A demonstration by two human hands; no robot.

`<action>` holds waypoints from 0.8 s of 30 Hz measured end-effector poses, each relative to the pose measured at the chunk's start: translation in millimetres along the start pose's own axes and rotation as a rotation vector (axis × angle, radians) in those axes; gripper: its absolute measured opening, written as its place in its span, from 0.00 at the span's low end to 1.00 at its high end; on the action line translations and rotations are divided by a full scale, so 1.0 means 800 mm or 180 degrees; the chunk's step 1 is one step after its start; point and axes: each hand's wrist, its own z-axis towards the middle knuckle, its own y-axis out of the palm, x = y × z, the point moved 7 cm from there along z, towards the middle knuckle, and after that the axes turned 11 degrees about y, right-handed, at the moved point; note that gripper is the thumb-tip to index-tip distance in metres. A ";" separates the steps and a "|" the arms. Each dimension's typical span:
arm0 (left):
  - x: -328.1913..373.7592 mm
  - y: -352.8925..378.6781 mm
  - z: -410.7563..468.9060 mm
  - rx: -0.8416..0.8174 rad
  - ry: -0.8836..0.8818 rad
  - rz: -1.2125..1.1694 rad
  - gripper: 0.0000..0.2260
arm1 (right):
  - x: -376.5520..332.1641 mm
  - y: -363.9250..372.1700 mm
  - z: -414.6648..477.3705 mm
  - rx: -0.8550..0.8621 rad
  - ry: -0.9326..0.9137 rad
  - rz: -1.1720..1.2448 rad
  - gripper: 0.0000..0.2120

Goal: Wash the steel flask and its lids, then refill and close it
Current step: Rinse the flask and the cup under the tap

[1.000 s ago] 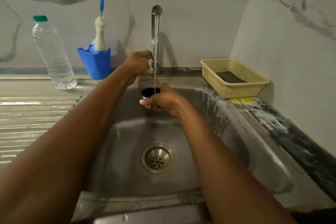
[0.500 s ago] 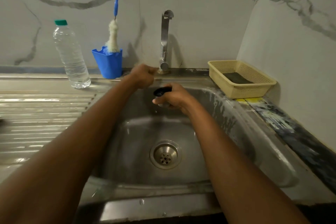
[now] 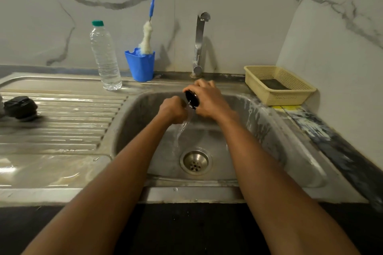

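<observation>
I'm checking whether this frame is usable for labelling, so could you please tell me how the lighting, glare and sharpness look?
Head view: dim, warm light, with glare streaks on the wet draining board; head view: the tap casts a soft shadow on the wall to its right; head view: wide-angle stretching toward the corners, and the black lid at far left is blurred.

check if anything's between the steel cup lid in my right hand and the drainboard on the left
Only the left hand, close beside the steel cup lid that the right hand grips. The black round lid sits far left on the ribbed steel drainboard.
</observation>
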 end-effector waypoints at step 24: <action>-0.032 -0.021 0.005 0.0626 -0.0300 0.0166 0.05 | 0.033 0.038 -0.002 -0.1285 0.0961 -0.0028 0.22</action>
